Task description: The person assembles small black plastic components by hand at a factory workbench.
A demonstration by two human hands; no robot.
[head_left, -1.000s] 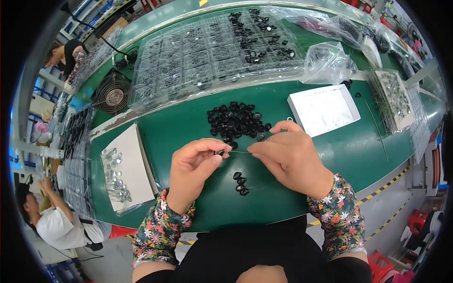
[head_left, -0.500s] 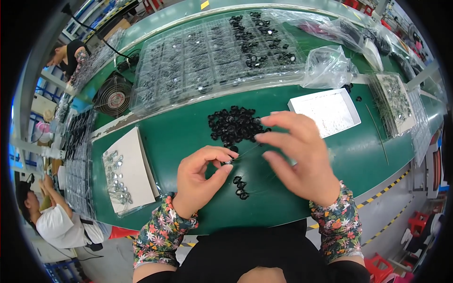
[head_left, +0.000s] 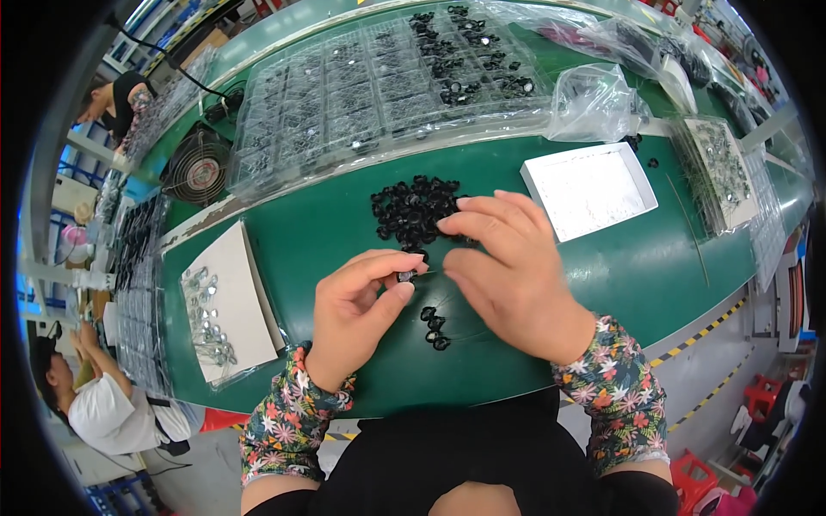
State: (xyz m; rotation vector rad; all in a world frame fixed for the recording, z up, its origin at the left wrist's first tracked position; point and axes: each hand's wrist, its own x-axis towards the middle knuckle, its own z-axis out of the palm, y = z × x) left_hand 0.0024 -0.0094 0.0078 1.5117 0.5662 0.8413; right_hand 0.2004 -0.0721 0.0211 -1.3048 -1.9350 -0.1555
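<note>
My left hand [head_left: 354, 311] pinches a small black ring-shaped part with a shiny face [head_left: 406, 276] between thumb and forefinger. Thin, hair-like wires run from this part toward my right hand [head_left: 516, 279]. That hand is bent, its fingertips at the right edge of a pile of small black ring parts [head_left: 413, 211]; thumb and fingers stand apart, the thumb slightly blurred, and I see nothing held in them. Just above the left fingertips lies a single black part [head_left: 421, 255]. Between my hands, nearer to me, a short row of black parts [head_left: 435, 328] with thin wires rests on the green table [head_left: 482, 378].
To the left is a pale card with clear glassy pieces [head_left: 209, 322]; a similar card [head_left: 723, 172] lies far right. A white shallow box [head_left: 594, 193] stands right of the pile. Behind are a compartmented clear tray [head_left: 387, 95], a black fan [head_left: 198, 172] and a plastic bag [head_left: 594, 103].
My right hand has moved left toward the pile, its thumb drawing nearer my left fingertips. The left hand still pinches the small part. The whole view has shifted slightly.
</note>
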